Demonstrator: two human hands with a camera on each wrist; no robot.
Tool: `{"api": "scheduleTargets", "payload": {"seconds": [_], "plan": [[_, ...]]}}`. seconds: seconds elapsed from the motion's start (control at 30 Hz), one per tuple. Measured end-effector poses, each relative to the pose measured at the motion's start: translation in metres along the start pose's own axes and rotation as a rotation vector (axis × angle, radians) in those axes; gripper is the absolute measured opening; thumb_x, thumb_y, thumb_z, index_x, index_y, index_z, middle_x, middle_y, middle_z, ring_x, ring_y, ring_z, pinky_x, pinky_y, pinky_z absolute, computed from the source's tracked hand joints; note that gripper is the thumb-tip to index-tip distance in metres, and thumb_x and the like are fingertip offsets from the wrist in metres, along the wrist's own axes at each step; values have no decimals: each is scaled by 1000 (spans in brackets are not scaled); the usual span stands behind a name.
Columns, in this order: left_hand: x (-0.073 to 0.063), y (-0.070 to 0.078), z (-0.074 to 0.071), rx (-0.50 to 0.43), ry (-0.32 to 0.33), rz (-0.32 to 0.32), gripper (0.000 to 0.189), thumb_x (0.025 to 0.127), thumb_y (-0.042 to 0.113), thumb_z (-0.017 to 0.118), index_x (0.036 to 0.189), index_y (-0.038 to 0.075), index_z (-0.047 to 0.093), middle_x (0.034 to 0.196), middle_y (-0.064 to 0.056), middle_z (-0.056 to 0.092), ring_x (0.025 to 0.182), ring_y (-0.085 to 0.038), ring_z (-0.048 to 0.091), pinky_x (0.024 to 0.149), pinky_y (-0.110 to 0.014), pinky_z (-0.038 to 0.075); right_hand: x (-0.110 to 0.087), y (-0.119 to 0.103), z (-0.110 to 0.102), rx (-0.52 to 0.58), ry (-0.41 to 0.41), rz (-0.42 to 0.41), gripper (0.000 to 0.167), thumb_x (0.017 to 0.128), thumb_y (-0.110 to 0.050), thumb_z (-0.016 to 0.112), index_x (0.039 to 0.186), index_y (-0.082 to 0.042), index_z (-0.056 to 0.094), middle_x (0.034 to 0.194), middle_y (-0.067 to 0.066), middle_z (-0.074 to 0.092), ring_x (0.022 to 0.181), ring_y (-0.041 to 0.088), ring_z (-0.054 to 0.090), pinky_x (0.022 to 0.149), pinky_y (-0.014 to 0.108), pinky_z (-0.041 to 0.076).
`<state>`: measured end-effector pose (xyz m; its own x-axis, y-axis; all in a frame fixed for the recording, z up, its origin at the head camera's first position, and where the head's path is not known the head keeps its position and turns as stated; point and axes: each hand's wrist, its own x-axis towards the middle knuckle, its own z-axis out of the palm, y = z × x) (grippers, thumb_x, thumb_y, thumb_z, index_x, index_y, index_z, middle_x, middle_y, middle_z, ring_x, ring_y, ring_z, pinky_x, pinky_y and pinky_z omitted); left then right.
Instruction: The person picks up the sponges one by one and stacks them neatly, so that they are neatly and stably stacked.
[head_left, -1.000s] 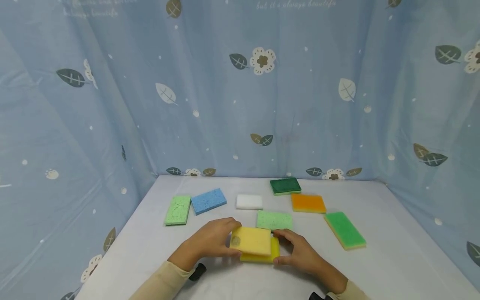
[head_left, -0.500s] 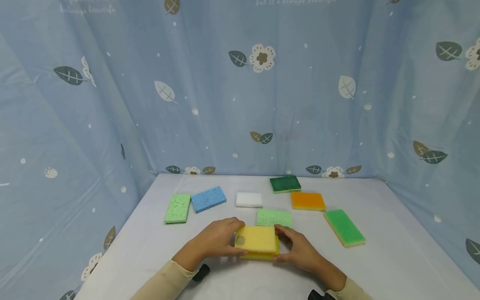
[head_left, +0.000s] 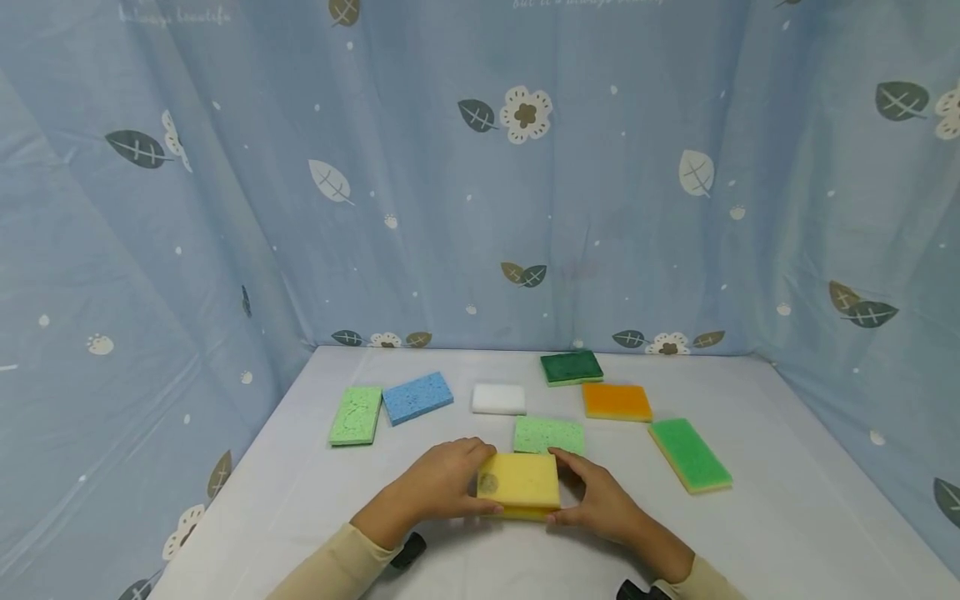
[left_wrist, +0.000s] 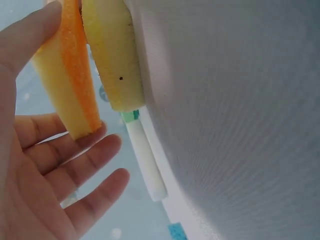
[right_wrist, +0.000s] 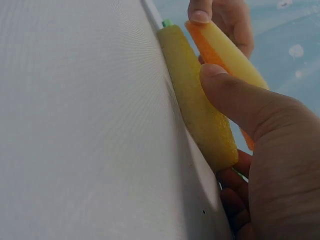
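Note:
My left hand (head_left: 442,479) pinches a sponge (head_left: 521,481) by its left end, thumb on the near edge and fingers on the far edge. Its pale yellow face, with a dark round stain, is up; an orange layer (left_wrist: 80,65) shows underneath in the left wrist view. Just below lies a yellow sponge (right_wrist: 192,95) on the white table, mostly hidden by the upper one in the head view. A narrow gap separates the two in the left wrist view. My right hand (head_left: 603,500) grips the lower sponge at its right end, thumb in front, fingers behind.
Behind the hands lie a light green sponge (head_left: 549,434) and a white sponge (head_left: 498,399). To the left are another light green sponge (head_left: 356,416) and a blue one (head_left: 417,398). Dark green (head_left: 572,367), orange (head_left: 617,402) and bright green (head_left: 690,455) sponges lie right. A curtain (head_left: 420,167) surrounds the table.
My left hand has moved the orange-backed sponge rightward, from overlapping part of the yellow sponge to squarely over it. The right hand stays at the lower sponge, its fingers shifted slightly.

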<state>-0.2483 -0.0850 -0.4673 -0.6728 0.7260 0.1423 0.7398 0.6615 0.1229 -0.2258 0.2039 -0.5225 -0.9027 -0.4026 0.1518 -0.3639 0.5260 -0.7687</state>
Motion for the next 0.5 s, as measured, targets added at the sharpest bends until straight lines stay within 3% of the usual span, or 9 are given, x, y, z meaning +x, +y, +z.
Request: {"api": "scheduleTargets", "payload": {"seconds": [0.23,0.5], "plan": [[0,1,1,4,4,5,80,81,73,57,130,10,55,116,2,60,101,-11,58,88,-31,49,-1,-2,0,4,-10,-11,104,64,-50,87,148,-12,39,133,-1,53,124,21,49,103,48,37],[-1,3,1,-19,-26,23,85,76,70,67,134,10,52,121,2,59,108,-12,56,94,-31,46,-2,-1,0,37,5,-20,84,65,-47,88,135,-17,51,124,-6,56,115,17,52,100,38,42]]}}
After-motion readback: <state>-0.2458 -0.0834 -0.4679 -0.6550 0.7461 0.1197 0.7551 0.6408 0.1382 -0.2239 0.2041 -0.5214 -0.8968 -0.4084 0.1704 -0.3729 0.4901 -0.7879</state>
